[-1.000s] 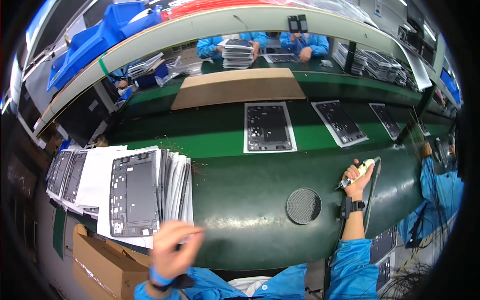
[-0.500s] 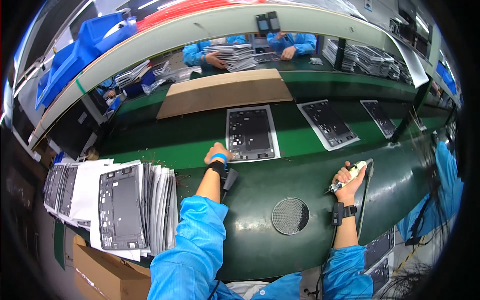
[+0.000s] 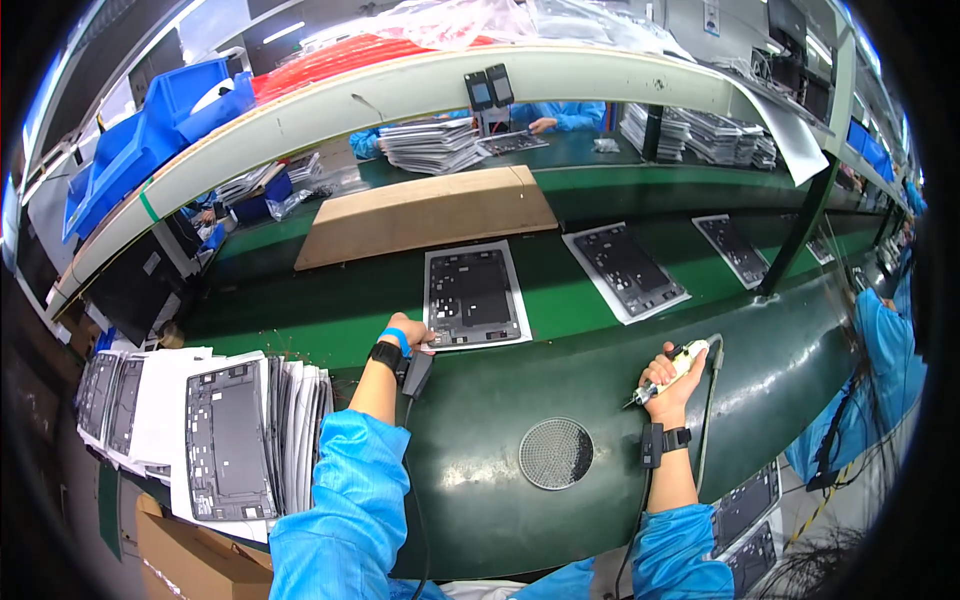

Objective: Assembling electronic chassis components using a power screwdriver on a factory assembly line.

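My left hand (image 3: 408,331) is at the near left corner of a black tablet back panel (image 3: 474,298) lying on a white sheet. Its thumb and fingers close on that corner, though the exact grip is partly hidden. A blue band and a black strap with a small grey box circle the left wrist. Over the bench to the right, my right hand (image 3: 664,384) is wrapped round a cream pen-shaped power tool (image 3: 690,362) with a thin metal tip pointing left. The tool's grey cord loops down behind the wrist. Between my arms lies a round grey mesh disc (image 3: 556,453) on the bench.
More panels (image 3: 626,270) lie on the green belt to the right. Stacked panels with white sheets (image 3: 232,440) stand at left, above a cardboard box (image 3: 195,555). A brown board (image 3: 430,215) lies beyond the belt, under a shelf beam (image 3: 600,75). Co-workers in blue sleeves work nearby.
The whole view has shifted, so the bench and my hands appear lower and further left. My left hand stays by the panel's corner; my right hand keeps hold of the tool.
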`<state>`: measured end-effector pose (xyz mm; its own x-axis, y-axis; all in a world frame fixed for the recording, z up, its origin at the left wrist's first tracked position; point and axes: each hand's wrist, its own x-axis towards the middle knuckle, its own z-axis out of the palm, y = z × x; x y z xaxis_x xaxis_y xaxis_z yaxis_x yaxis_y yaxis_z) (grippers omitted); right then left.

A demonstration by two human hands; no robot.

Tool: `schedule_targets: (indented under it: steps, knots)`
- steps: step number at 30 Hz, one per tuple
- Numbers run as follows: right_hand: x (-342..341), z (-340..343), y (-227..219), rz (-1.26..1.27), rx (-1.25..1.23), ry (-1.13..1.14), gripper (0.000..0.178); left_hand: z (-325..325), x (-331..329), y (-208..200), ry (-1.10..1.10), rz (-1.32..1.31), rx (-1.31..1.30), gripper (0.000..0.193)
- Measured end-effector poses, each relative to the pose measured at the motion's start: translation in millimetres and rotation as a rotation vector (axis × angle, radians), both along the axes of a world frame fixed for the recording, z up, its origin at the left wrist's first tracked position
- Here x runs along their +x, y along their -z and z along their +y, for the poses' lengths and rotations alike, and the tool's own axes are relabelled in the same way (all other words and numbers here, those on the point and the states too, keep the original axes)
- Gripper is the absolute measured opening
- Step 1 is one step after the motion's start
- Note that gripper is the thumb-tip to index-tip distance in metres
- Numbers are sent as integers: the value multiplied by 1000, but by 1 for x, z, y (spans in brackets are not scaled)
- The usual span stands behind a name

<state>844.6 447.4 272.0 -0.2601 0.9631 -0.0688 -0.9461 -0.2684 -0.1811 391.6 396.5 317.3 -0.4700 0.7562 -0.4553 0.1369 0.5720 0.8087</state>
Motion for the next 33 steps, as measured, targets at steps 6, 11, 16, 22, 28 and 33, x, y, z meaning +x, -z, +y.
schedule_targets:
  steps: [6,11,16,22,28,33]
  knots:
    - [0,0,1,-5,57,2,62,-57,25,-14,-126,-509,287,16]
    - [4,1,-1,-25,36,0,64,-169,60,-17,-76,-636,421,16]
    - [9,-7,-4,-72,-2,17,68,-293,80,-1,2,-689,343,22]
    - [0,-14,1,-45,20,-52,69,-408,115,-13,74,-664,70,24]
    - [-5,-9,0,-198,28,2,65,-431,141,23,199,-591,-202,30]
    - [12,-2,-18,-78,160,-66,57,-429,123,5,555,-237,-187,34]
